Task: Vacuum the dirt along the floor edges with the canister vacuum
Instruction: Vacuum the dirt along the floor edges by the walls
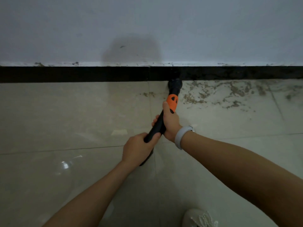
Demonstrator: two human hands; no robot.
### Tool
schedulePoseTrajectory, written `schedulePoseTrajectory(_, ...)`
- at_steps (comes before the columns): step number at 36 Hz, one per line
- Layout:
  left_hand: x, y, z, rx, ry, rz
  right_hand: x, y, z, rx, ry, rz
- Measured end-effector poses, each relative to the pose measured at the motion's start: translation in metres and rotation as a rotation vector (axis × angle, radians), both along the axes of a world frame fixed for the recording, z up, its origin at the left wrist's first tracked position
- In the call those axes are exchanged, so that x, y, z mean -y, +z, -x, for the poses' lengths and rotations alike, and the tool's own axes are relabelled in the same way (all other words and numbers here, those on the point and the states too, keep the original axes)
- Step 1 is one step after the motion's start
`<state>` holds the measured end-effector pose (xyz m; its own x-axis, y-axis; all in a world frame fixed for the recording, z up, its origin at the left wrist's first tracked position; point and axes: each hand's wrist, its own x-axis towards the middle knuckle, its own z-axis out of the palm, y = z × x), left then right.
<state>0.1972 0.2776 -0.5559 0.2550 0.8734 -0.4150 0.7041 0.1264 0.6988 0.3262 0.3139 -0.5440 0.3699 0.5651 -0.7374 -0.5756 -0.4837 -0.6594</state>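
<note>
While both hands (137,149) (170,122) clench the black plastic vacuum wand (156,126) at the black baseboard (82,74), brown dirt (213,94) rightward risks scattering if swept fast.

Both hands, left (136,149) and right (170,124), gripping wand (157,126), nozzle (175,84) touching black baseboard (82,74), dirt (221,94) just right.

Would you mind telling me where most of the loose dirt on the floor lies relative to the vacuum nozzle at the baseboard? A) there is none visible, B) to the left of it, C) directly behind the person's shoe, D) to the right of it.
D: the brown dirt spreads over the tiles to the right of the nozzle, while the tiles to its left look nearly clean.
</note>
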Motion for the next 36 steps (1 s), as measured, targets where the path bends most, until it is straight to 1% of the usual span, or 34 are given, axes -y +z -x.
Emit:
schedulePoseTrajectory(3,0.002,0.0,-0.009,0.014,-0.05,0.016,0.003,-0.001,-0.016,-0.009,-0.03,-0.002)
schedulePoseTrajectory(6,0.006,-0.002,-0.003,0.065,-0.073,0.098,0.007,-0.001,-0.023,-0.011,-0.047,-0.004)
schedulePoseTrajectory(10,0.007,0.002,0.025,0.108,-0.039,0.192,0.003,0.006,-0.013,-0.058,-0.06,0.009)
schedulePoseTrajectory(14,0.006,0.019,0.054,0.098,-0.02,0.207,-0.002,0.013,0.008,-0.112,-0.053,0.004)
schedulePoseTrajectory(19,0.022,0.021,0.079,0.118,0.055,0.212,-0.006,0.02,0.032,-0.132,0.056,-0.02)
schedulePoseTrajectory(23,0.043,0.02,0.103,0.192,0.167,0.244,-0.002,0.026,0.06,-0.144,0.186,-0.019)
schedulePoseTrajectory(30,0.078,0.025,0.132,0.305,0.318,0.233,0.008,0.029,0.106,-0.151,0.349,0.005)
schedulePoseTrajectory(33,0.084,0.021,0.138,0.315,0.351,0.222,0.011,0.029,0.116,-0.141,0.374,0.019)
schedulePoseTrajectory(36,0.084,0.02,0.141,0.318,0.333,0.237,0.014,0.031,0.114,-0.138,0.347,0.038)
